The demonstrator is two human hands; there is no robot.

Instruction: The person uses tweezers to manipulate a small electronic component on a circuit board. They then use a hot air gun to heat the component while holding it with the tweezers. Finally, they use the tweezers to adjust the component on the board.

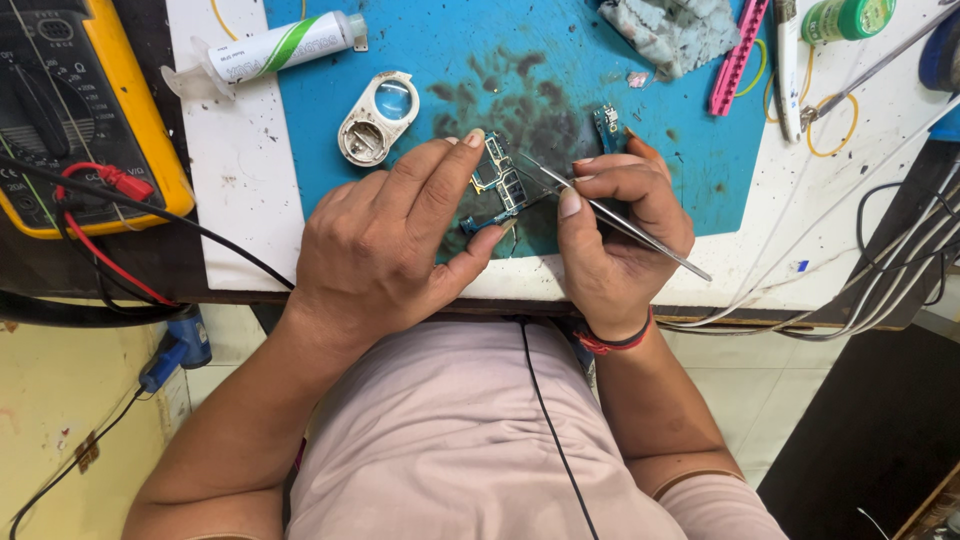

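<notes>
Mid-job on board [497, 185]: bare, out of any case, pinched between left hand [385, 240] thumb and fingers over stained middle of blue mat [450, 60]. Right hand [615, 235] clamped on tweezers [610, 215], tips touching board's right edge. Probing or picking in progress, end not apparent. Board's long axis roughly near-to-far, top tilted slightly right. Small part [607, 125] just right of board.

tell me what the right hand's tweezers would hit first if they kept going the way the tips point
Probably the small circuit board pinched in the left hand. The tweezers in the right hand point up-left, tips already over or on it; whether they touch is unclear.
</notes>
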